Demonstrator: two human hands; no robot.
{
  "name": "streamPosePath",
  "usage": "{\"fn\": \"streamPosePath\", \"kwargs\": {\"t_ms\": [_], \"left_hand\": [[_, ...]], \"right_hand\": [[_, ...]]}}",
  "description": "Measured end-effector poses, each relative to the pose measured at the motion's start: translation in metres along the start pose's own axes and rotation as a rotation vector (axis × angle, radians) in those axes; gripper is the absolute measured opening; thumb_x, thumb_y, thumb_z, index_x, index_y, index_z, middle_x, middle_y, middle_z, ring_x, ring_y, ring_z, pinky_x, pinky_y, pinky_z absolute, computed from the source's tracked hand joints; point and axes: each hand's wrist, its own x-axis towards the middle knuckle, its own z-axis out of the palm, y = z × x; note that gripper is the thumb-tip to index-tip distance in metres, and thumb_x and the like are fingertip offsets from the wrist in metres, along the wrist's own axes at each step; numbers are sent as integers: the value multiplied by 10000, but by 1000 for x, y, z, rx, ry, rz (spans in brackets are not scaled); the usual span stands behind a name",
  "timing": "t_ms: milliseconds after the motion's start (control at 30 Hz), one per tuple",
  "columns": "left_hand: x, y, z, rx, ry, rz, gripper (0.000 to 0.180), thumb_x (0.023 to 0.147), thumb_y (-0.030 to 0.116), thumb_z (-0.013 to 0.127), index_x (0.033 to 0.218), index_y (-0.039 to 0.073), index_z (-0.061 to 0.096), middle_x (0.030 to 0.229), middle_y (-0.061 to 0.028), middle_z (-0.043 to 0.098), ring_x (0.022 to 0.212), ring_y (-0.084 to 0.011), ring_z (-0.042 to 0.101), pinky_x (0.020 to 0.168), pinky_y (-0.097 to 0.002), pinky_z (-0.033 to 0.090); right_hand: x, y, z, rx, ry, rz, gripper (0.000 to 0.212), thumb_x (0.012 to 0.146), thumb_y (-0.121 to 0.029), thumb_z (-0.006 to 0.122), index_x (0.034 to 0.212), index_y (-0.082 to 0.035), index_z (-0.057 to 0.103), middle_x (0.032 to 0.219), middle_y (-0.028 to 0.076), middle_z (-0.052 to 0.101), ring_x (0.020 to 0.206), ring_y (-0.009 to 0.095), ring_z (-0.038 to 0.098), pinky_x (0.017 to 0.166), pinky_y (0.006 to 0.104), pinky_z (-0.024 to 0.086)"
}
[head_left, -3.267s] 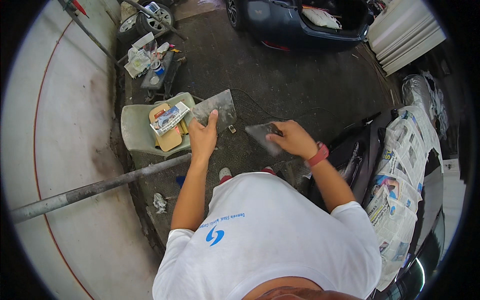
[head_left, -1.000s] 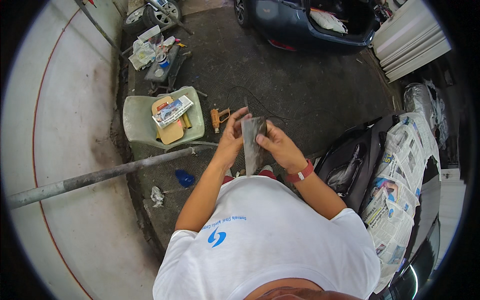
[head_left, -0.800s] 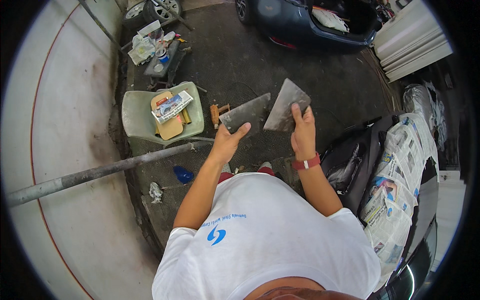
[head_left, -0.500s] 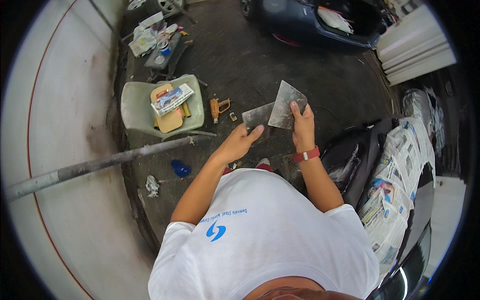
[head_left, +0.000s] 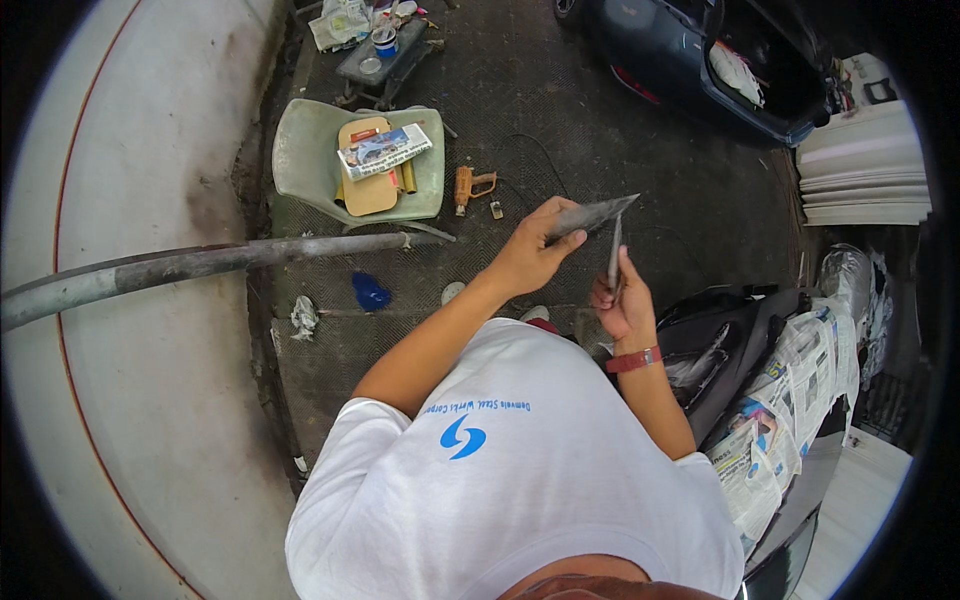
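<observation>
My left hand [head_left: 528, 255] is closed on a thin, flat grey putty spreader [head_left: 592, 214], thumb along its near side, its pointed corner aimed to the right. In my right hand [head_left: 628, 305] a second flat grey spreader [head_left: 615, 258] stands edge-on, pinched between thumb and fingers. Its upper end meets or nearly meets the left spreader; I cannot tell if they touch. Both plates look smeared and are held in the air ahead of my chest.
To the left, a pale green chair [head_left: 300, 150] bears a folded newspaper [head_left: 388, 150] and tan boards. An orange heat gun [head_left: 470, 190] lies on the floor. A metal pipe [head_left: 200, 265] crosses at left. Newspaper-masked car parts [head_left: 790, 400] stand at right, a dark car [head_left: 670, 60] beyond.
Both spreaders have turned from face-up to nearly edge-on. My left hand has moved right and up, and my right hand has dropped lower. The whole view has shifted.
</observation>
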Motion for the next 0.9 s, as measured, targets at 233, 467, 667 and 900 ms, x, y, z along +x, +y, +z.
{"fn": "streamPosePath", "kwargs": {"t_ms": [233,467,667,900], "left_hand": [[-2,10,3,37,-92,-257,378,1011,296,691,1225,-15,679,1081,-135,761,1017,-181,683,919,-358,525],[0,10,-26,158,-265,-417,389,982,283,718,1202,-37,686,1076,-133,760,1031,-193,696,923,-358,532],[9,-20,-43,-197,206,-357,356,934,227,761,1113,-75,708,1053,-139,759,957,-217,716,889,-368,548],[28,-4,-14,518,239,-385,337,958,253,709,1040,-73,711,896,-265,741,851,-373,749,758,-426,560]], "right_hand": [[18,-30,43,-660,493,-644,277,1029,-176,679,1247,-17,618,1177,66,688,1028,133,638,898,301,524],[36,-36,10,-860,600,-771,314,1011,-174,701,1261,-1,621,1177,75,692,1004,141,632,885,291,520],[4,-46,24,-829,-55,-228,364,988,-130,707,1329,-19,640,1207,55,710,1062,166,676,924,334,552],[-28,-30,124,-1692,39,-1048,461,869,-25,639,1312,-135,707,1146,124,713,1004,320,691,834,401,589]]}}
